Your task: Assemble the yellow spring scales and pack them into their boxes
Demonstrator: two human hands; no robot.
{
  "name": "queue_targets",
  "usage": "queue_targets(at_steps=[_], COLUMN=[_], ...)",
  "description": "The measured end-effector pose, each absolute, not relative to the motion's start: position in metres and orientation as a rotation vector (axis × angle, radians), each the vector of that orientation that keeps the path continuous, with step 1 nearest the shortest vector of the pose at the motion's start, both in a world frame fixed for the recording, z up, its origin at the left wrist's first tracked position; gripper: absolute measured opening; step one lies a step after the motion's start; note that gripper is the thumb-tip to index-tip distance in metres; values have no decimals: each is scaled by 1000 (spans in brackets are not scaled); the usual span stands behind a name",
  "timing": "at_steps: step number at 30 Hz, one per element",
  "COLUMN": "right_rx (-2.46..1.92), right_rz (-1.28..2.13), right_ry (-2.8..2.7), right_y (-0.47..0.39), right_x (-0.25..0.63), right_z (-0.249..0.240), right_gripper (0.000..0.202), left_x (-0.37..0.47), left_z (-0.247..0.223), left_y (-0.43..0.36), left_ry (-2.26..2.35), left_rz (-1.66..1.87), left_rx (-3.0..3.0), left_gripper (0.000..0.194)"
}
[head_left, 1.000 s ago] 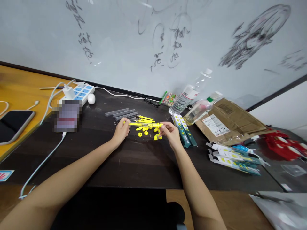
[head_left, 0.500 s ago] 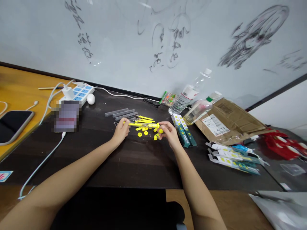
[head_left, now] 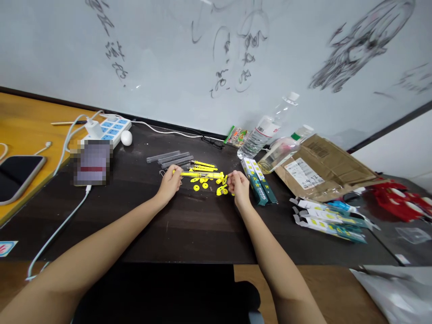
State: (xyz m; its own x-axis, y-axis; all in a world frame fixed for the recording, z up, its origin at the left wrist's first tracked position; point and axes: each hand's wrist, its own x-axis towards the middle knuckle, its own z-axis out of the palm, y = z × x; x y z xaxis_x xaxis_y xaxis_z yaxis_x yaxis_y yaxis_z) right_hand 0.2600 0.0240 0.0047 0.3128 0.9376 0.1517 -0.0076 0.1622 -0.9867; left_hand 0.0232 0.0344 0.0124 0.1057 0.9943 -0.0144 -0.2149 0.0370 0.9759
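My left hand (head_left: 171, 182) is closed around the left end of a slim yellow-and-clear tubular spring scale (head_left: 204, 175), held level above the desk. My right hand (head_left: 239, 185) is just right of the scale's far end, its fingers pinched together; what they hold, if anything, is hidden. Beneath and beside the scale lie small yellow rings (head_left: 196, 187) and other small yellow plastic parts (head_left: 221, 190). Behind it are several yellow rods (head_left: 204, 164) and clear plastic tubes (head_left: 168, 156).
Two green-and-white boxes (head_left: 259, 184) lie right of my right hand, with several opened boxes (head_left: 329, 220) farther right. Behind stand a water bottle (head_left: 258, 137), a tilted second bottle (head_left: 281, 153) and a brown parcel (head_left: 324, 168). A phone (head_left: 92, 164) and power strip (head_left: 113, 128) are left.
My right hand has come slightly away from the scale's right end, and its fingers have curled in. The yellow cap seen at its fingertips no longer shows there. My left hand keeps its hold.
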Motion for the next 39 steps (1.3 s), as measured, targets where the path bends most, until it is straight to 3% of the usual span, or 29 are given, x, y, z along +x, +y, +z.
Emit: queue_targets(at_steps=[7, 13, 21, 29, 39], right_rx=[-1332, -1623, -1726, -1174, -1202], right_rz=[704, 424, 614, 955, 930], right_ry=[-1057, -1622, -1880, -1555, -1554], right_y=[42, 19, -4, -7, -9], right_x=[286, 310, 317, 282, 279], right_z=[-12, 7, 11, 28, 26], right_gripper=[43, 33, 14, 34, 30], left_x=[22, 21, 21, 22, 21], left_z=[11, 13, 10, 10, 9], left_y=[35, 36, 37, 37, 36], left_ry=[980, 988, 972, 970, 929], left_rz=[1217, 1227, 1219, 1179, 1123], left_rx=[1086, 1063, 1079, 1146, 1207], left_gripper=[16, 16, 16, 17, 19])
